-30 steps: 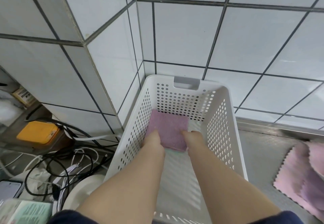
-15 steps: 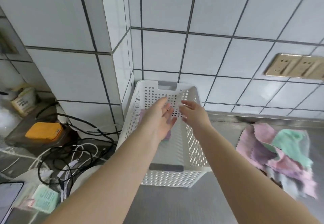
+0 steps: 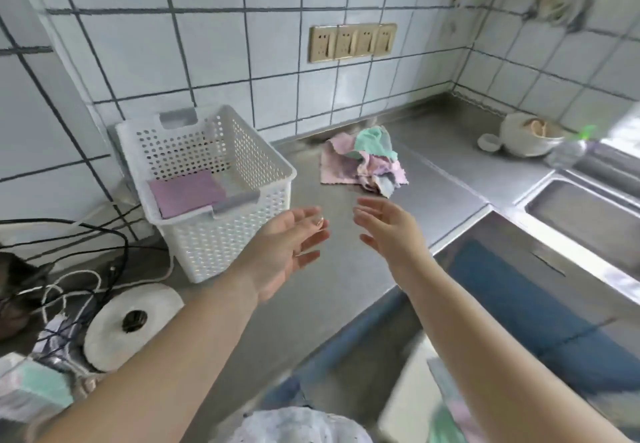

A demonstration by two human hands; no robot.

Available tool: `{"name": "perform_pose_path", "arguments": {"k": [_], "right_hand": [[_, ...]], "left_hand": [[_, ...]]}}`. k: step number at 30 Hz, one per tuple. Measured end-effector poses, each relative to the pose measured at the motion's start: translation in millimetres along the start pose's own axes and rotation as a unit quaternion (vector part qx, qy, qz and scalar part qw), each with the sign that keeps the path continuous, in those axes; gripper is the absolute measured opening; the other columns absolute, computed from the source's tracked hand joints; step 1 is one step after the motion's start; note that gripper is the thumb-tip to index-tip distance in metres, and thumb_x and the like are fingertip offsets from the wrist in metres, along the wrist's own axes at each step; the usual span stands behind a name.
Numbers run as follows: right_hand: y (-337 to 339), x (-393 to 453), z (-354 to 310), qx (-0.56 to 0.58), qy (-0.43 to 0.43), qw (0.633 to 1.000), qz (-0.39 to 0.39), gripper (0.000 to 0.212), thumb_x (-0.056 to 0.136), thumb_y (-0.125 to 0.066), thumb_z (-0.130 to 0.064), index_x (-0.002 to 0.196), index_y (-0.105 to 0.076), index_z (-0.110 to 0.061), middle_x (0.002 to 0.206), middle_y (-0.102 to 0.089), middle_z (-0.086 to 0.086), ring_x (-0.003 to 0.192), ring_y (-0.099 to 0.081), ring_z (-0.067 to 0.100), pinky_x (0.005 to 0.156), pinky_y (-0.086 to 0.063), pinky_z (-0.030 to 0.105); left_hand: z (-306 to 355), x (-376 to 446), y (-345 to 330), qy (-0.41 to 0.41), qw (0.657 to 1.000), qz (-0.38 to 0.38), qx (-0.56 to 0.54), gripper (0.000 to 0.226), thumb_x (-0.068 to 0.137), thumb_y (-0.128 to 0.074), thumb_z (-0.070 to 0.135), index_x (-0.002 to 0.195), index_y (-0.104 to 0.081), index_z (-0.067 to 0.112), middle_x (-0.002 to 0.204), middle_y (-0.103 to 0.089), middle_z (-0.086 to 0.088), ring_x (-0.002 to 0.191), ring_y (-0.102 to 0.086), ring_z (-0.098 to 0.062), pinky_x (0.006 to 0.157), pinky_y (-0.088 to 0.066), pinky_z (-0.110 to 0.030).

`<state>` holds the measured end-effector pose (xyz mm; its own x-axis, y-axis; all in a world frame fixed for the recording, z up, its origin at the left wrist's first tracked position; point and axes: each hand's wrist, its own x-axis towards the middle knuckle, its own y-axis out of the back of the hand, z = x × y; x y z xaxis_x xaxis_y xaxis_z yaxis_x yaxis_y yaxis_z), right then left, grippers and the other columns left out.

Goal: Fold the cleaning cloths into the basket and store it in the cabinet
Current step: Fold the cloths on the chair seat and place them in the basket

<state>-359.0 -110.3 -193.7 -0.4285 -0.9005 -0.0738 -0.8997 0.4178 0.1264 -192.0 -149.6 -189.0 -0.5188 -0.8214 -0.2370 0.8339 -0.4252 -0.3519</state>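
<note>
Nearest the camera, both forearms reach forward over the steel tabletop (image 3: pixel 332 283). The left hand (image 3: pixel 287 248) and the right hand (image 3: pixel 388 231) hover side by side, palms turned roughly toward each other, fingers straight and loosely spread — neither grip has hold of anything, and neither touches the tabletop.

Just left of the left hand stands the white basket (image 3: pixel 221 234), close against the tiled wall. One purple cloth (image 3: pixel 188 193) lies folded flat on its floor, toward the left side.

Farther on, ahead and slightly to the right of both hands, lies the pile of cloths (image 3: pixel 363 162) — pink, green and grey ones crumpled together on the tabletop, near the back wall and well apart from the basket. This is the relation the next move turns on: the pile sits beyond the fingertips and a little right of the gap between the hands, so the right hand is the nearer of the two, its fingers already pointing roughly that way. The heap spreads a little wider left to right than front to back, with its loose grey corner toward the person.

As a judgement, the next step is to reach forward and lift a single cloth off the heap; the likely snag is dragging neighbouring cloths along with it.
</note>
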Motion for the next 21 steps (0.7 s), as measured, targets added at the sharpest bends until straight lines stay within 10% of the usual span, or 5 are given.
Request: {"name": "perform_pose_path", "arguments": {"k": [15,21], "right_hand": [[176.0,-277.7,129.5,0.061,-0.165,0.939,0.294,0.022,0.091,-0.062,-0.017,0.112,-0.061,-0.019,0.104,-0.067,-0.004,0.093,-0.063,0.008,0.073,-0.052,0.016],[213.9,-346.2,169.1,0.091,-0.21,0.92,0.319,0.014,0.09,-0.062,-0.014,0.098,-0.063,-0.025,0.105,-0.067,-0.002,0.098,-0.062,0.013,0.088,-0.05,0.033]], "left_hand": [[-165.7,-101.3,-135.1,0.212,0.954,-0.176,0.121,0.015,0.093,-0.055,0.014,0.108,-0.058,0.018,0.1,-0.067,0.001,0.093,-0.063,-0.011,0.094,-0.044,-0.034],[-214.6,-140.5,-173.3,0.247,0.938,-0.197,0.141,0.023,0.091,-0.06,0.018,0.113,-0.057,0.016,0.106,-0.068,-0.001,0.102,-0.063,-0.015,0.094,-0.047,-0.035]]}}
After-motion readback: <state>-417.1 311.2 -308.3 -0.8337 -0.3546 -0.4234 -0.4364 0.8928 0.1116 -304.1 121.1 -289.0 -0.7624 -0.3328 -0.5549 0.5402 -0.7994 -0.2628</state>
